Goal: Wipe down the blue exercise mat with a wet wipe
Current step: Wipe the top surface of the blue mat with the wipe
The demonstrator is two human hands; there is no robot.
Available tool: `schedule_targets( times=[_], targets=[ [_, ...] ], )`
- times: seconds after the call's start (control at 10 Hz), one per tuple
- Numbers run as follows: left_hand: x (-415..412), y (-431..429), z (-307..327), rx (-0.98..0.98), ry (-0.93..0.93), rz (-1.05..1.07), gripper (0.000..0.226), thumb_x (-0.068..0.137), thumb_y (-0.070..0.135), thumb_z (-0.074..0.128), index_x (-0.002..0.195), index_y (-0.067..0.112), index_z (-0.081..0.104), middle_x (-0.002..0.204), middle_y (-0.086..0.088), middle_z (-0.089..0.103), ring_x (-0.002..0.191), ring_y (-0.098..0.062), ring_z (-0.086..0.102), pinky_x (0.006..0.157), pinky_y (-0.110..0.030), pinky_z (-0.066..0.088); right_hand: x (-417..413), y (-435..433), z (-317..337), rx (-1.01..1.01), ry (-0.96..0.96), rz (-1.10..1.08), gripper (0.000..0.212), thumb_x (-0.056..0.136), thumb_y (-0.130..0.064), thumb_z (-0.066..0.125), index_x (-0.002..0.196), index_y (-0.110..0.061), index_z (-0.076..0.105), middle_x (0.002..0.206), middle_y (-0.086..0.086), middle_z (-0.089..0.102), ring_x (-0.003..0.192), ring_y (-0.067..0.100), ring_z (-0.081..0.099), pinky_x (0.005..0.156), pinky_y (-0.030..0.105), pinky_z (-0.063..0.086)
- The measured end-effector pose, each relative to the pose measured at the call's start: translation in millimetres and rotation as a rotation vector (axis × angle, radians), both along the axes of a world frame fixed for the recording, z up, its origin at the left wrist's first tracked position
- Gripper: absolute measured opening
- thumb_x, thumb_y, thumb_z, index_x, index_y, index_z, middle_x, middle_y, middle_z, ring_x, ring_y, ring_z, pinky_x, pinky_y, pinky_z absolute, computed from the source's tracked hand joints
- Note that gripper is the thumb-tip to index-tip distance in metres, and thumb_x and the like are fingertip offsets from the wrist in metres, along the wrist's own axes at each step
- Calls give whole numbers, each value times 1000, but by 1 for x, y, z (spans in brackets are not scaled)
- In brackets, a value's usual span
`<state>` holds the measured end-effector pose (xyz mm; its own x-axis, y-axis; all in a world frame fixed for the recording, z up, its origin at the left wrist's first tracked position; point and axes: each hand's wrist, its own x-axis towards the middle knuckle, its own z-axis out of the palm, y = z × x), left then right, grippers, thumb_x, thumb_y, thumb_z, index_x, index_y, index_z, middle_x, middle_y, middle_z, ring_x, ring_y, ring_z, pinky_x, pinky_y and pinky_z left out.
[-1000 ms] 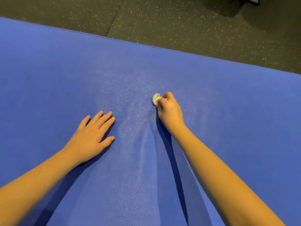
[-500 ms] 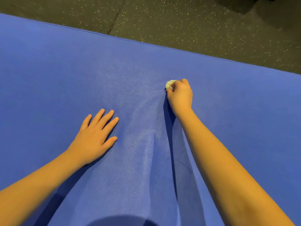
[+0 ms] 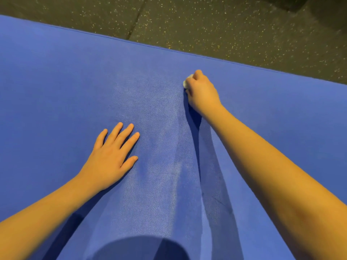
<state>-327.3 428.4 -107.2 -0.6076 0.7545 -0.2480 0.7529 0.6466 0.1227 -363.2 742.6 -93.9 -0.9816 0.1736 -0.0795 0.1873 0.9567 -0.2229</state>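
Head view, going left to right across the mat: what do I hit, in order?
left hand, flat on the blue exercise mat → wet wipe, wadded up → right hand, gripping that wipe against the mat.

We record both arms bare over the mat (image 3: 56, 91): left forearm (image 3: 47, 209) and right forearm (image 3: 272, 166) uncovered up to the frame edge; left hand (image 3: 110, 160) and right hand (image 3: 201, 92) likewise bare, the left with slender fingers (image 3: 127, 134).
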Motion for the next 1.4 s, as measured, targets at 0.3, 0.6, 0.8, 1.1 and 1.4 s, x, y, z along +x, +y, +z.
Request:
schedule_targets(
  times=[0.3, 0.6, 0.8, 1.1, 1.4],
  targets=[
    [0, 0, -4, -36, -4, -2, 68, 100, 53, 8, 144, 13, 40, 153, -10, 33, 142, -33, 24, 111, -56, 19, -29, 21, -2, 18, 56, -248, 18, 82, 10, 39, 86, -8, 42, 96, 10, 34, 87, 24, 31, 52, 31, 22],
    [-2, -1, -5, -37, -7, -12, 67, 100, 52, 9, 144, 12, 40, 153, -11, 33, 143, -34, 25, 111, -57, 20, -39, 30, -23, -20, 25, -298, 61, 100, -35, 40, 148, 1, 27, 142, 16, 38, 139, 33, 26, 113, 38, 23],
    [-1, 0, -5, -51, -8, -6, 67, 100, 51, 9, 144, 11, 40, 153, -11, 33, 143, -34, 24, 111, -57, 20, -3, 6, -25, -57, 105, -49, 69, 93, -38, 51, 145, 2, 31, 139, 16, 40, 137, 34, 29, 110, 40, 29],
    [-3, 3, 1, -75, -4, 9, 68, 100, 50, 10, 140, 9, 47, 148, -14, 41, 137, -35, 30, 106, -54, 23, 40, -28, -23, -217, 142, -160, 60, 93, -39, 46, 136, 3, 44, 132, 14, 46, 129, 34, 36, 105, 38, 35],
    [26, -7, 13, -110, -6, 2, 66, 87, 47, 33, 135, 6, 53, 145, -14, 45, 135, -32, 30, 102, -50, 25, 95, -35, -24, -215, 201, -407, 49, 91, -31, 39, 126, 2, 50, 126, 15, 48, 117, 34, 41, 94, 46, 44]
  ],
)
